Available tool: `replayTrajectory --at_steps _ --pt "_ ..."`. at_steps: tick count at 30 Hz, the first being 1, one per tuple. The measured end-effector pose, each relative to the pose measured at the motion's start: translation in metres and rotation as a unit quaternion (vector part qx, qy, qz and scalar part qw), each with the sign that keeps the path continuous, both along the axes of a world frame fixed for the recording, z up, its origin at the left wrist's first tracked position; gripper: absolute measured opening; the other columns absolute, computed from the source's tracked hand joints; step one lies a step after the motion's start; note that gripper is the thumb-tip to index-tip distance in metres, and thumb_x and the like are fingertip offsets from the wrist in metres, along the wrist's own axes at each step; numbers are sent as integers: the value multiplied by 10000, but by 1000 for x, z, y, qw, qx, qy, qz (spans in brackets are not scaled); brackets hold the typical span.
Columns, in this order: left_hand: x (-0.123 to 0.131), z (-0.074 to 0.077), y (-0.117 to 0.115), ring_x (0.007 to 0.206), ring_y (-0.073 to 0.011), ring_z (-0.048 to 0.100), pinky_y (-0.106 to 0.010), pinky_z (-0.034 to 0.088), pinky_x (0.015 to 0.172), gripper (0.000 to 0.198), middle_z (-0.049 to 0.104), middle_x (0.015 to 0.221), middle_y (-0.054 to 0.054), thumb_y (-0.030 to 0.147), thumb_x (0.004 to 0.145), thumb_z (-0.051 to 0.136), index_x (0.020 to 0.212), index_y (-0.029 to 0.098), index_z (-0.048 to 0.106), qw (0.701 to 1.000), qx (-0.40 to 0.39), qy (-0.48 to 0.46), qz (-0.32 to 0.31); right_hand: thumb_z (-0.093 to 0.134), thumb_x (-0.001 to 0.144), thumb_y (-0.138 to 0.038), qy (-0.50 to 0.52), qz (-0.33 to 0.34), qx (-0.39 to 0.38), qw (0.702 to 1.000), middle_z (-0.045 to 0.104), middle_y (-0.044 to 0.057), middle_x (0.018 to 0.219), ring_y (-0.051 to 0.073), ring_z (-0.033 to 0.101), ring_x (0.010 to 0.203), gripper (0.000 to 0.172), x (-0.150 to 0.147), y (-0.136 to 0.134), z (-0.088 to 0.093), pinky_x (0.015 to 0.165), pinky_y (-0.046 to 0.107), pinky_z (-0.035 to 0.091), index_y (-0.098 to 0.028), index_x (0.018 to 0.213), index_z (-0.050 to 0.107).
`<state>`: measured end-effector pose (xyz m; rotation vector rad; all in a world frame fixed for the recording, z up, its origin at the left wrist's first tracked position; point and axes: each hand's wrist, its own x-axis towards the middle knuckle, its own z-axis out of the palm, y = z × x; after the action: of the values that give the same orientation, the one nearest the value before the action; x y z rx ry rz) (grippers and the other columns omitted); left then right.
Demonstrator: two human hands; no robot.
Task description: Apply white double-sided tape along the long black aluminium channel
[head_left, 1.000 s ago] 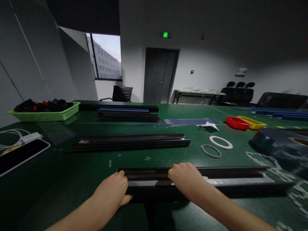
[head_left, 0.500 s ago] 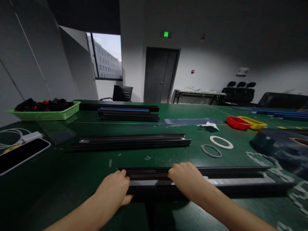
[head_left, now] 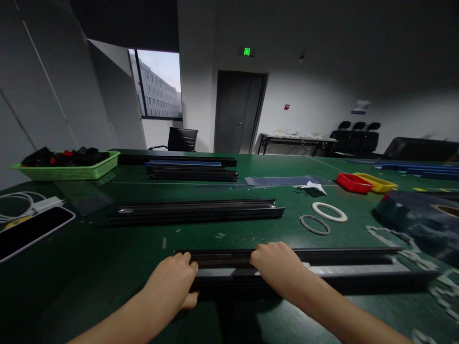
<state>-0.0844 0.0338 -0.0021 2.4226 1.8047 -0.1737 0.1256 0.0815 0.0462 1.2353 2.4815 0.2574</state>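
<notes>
A long black channel profile [head_left: 344, 255] lies crosswise on the green table in front of me, with a pale, shiny strip [head_left: 362, 270] along its inside. My left hand [head_left: 172, 277] is closed around the profile's left end, fingers over the top and thumb low on the near side. Near the middle of the profile, my right hand [head_left: 278, 263] is closed over it, its fingertips hidden inside the channel. A small white bit [head_left: 306, 265] shows beside the right wrist. Behind lies a second black channel profile [head_left: 197, 210], touched by neither hand.
Two tape rings, one white [head_left: 330, 212] and one grey [head_left: 314, 224], lie behind the profile. To the right are a large dark roll [head_left: 412, 224], red [head_left: 354, 183] and yellow [head_left: 378, 183] trays. A phone [head_left: 36, 234] and green basket [head_left: 71, 172] sit left.
My left hand has shifted slightly to the right along the profile's end, its thumb a little lower. My right hand and the profile stay practically where they were.
</notes>
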Motion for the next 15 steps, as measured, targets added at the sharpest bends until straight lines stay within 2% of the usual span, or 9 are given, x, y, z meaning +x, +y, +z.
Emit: replayTrajectory --at_steps 3,9,15 --pt "0 -2 0 877 -292 587 -409 488 751 361 612 960 -144 301 681 538 987 133 629 1000 2 10 -6 484 784 -67 4 1 1 1000 703 125 795 290 666 748 234 1 0 0 630 395 521 -142 801 704" --pt "2 -16 4 868 -283 578 -400 484 773 324 603 967 -170 273 668 528 905 81 637 999 26 14 -30 486 781 -69 8 4 3 1000 702 119 774 289 667 741 233 2 2 -4 624 390 519 -149 794 705" --pt "3 -11 0 871 -286 584 -402 490 769 321 611 963 -158 263 681 540 926 79 635 999 32 5 -30 479 781 -66 5 0 6 1000 701 119 779 291 667 736 238 1 2 -5 611 393 517 -149 793 702"
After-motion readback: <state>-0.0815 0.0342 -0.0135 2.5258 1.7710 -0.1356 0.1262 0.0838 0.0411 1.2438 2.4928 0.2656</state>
